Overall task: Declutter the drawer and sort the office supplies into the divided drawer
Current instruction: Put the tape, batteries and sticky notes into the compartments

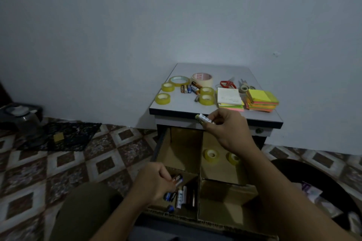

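DESK: Head view, drawer open under the counter. What is the step, and how do you do it well?

OPERATOR: Filing batteries, as I judge it from here. I'd bring the raised battery down to the near-left compartment and lay it flat beside the pile. I'd release low so nothing rolls over the divider. It should stay out of the far-right compartment, where two tape rolls sit.

DESK: And the hands?

OPERATOR: They're well apart. My right hand pinches that one battery between thumb and fingertips, up at the counter's front edge. My left hand is down in the near-left compartment, fingers curled round a couple of cells, just above the pile. More batteries wait on the counter, so I judge the sort only part done.
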Demonstrator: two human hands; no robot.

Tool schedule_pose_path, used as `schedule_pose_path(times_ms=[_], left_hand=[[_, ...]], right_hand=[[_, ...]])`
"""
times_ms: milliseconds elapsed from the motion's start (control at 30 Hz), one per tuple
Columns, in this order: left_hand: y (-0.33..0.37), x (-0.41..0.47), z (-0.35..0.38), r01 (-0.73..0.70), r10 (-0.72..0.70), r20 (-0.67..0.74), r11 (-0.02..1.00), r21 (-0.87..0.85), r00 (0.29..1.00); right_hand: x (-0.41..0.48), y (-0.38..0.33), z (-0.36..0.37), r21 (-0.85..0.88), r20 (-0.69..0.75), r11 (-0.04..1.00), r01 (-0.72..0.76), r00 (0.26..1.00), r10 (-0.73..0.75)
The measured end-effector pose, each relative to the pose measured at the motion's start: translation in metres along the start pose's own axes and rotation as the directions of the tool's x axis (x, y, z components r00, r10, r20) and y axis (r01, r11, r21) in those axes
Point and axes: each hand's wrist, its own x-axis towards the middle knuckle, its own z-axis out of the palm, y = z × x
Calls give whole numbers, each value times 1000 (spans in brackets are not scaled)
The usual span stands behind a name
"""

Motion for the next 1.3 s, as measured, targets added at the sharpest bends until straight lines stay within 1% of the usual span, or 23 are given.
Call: schedule_pose_path(times_ms=[67, 167, 267, 333, 400, 500, 600, 667, 733, 833, 933, 1033, 1067, 1133, 1200, 1267, 1300], left_hand=[[-2, 0, 9, 76, -78, 32, 996, 47, 996], [2, 9, 23, 170, -174, 38, 982, 84, 984], [5, 18, 37, 275, -279, 61, 960, 56, 958], [4, 22, 43, 334, -331, 136, 943, 7, 934], [3, 25, 48, 357, -355, 177, 934, 24, 918], [6, 23, 50, 356, -368, 128, 929, 106, 921], [8, 20, 50, 291, -317, 72, 924, 250, 946], [8, 19, 51, 262, -291, 56, 918, 299, 955], [9, 18, 51, 246, -273, 47, 918, 311, 961], [4, 20, 48, 231, -253, 64, 942, 245, 965], [0, 21, 40, 180, -198, 92, 968, 173, 976], [9, 20, 25, 171, -175, 139, 984, 44, 975], [15, 19, 16, 158, -163, 131, 986, 48, 978], [23, 18, -3, 69, -73, 40, 993, 91, 997], [26, 21, -21, -50, 59, -68, 990, 132, 996], [24, 27, -35, -112, 132, -116, 980, 167, 984], [19, 32, -40, -124, 145, -110, 976, 177, 983]], right_hand=[[-3, -2, -1, 7, 4, 1000, 2, 1000, -2], [-6, -7, -1, 12, 7, 1000, 6, 1000, -6], [-9, -10, 0, 13, 11, 1000, -7, 1000, 6], [-11, -10, 1, 4, 16, 1000, -10, 1000, 10], [-12, -9, 1, 1, 20, 1000, -12, 1000, 12], [-13, -6, 2, 9, 32, 1000, -27, 999, 27], [-15, -5, 3, 6, 40, 999, -35, 999, 35], [-16, -4, 4, 8, 43, 999, -40, 998, 39], [-19, -3, 6, 9, 54, 999, -45, 998, 44], [-24, -1, 10, 8, 72, 998, -62, 996, 61], [-28, 3, 15, 32, 79, 995, -91, 993, 88], [-31, 6, 18, 34, 63, 993, -112, 992, 110], [-33, 7, 19, 35, 58, 992, -119, 991, 117], [-37, 8, 21, 46, 53, 991, -125, 991, 123], [-44, 8, 24, 61, 57, 990, -124, 991, 120], [-53, 6, 30, 70, 82, 989, -127, 989, 121], [-58, 4, 34, 68, 106, 989, -134, 986, 126]])
